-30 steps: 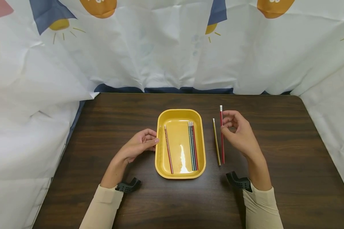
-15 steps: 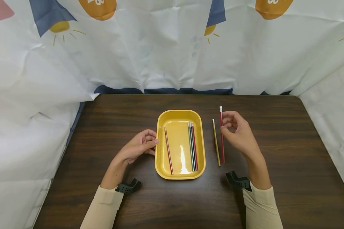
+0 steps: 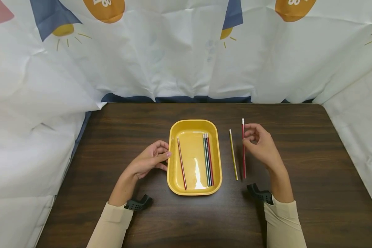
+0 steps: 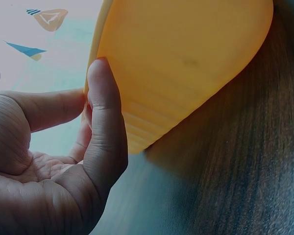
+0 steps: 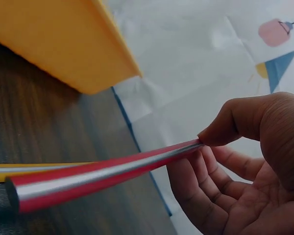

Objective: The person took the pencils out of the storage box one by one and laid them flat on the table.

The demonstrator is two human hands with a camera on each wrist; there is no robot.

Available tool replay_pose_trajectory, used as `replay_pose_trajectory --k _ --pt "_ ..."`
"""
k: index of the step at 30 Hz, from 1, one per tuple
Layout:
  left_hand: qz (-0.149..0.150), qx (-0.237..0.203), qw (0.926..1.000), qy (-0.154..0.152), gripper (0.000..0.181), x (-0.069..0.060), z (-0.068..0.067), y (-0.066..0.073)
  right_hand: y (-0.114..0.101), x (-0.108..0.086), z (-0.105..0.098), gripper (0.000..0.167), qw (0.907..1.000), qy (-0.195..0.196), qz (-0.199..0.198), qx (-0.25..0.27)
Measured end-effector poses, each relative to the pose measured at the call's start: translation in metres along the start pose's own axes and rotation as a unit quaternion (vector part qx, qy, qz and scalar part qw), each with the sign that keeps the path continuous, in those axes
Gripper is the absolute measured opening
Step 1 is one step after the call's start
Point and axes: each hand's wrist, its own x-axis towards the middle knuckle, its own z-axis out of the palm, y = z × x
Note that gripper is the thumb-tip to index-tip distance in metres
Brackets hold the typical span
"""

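Observation:
My left hand (image 3: 149, 159) pinches the left rim of a yellow tray (image 3: 194, 192); in the left wrist view the thumb and a finger meet at the tray's edge (image 4: 186, 63). My right hand (image 3: 264, 146) pinches a red pencil (image 3: 244, 155) between thumb and fingers, its white eraser end pointing away from me. In the right wrist view the red pencil (image 5: 103, 174) has a silver stripe and its blunt end is near the camera. Just left of it, a yellow pencil (image 3: 233, 155) lies on the table, not touched.
Inside the tray, a red pencil (image 3: 182, 163) lies along the left side. Several pencils (image 3: 208, 160), green, dark and red, lie side by side at the right. Behind the dark wooden table (image 3: 186, 220) hangs a white patterned curtain (image 3: 186, 62).
My right hand has shifted slightly right and nearer me with the red pencil, widening the gap to the yellow one. My left hand stays at the tray rim.

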Motion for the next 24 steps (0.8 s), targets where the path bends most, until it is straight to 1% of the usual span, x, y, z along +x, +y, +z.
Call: replay_pose_trajectory --k 5,13,22,24 --pt "0.003 -0.001 1.0000 -0.001 0.044 -0.001 0.000 0.000 0.006 0.003 0.003 0.048 0.9997 -0.004 0.021 -0.007" --pt "0.003 -0.005 1.0000 -0.005 0.043 0.000 0.001 0.000 0.017 0.007 0.006 0.051 0.9992 -0.004 0.037 0.016" --pt "0.004 -0.012 0.9999 -0.009 0.041 -0.001 0.000 -0.001 0.020 0.009 0.008 0.051 0.9988 -0.007 0.049 0.002" --pt "0.003 -0.011 0.9999 -0.007 0.042 -0.001 0.000 -0.001 0.021 0.010 0.009 0.050 0.9987 -0.004 0.048 -0.017"
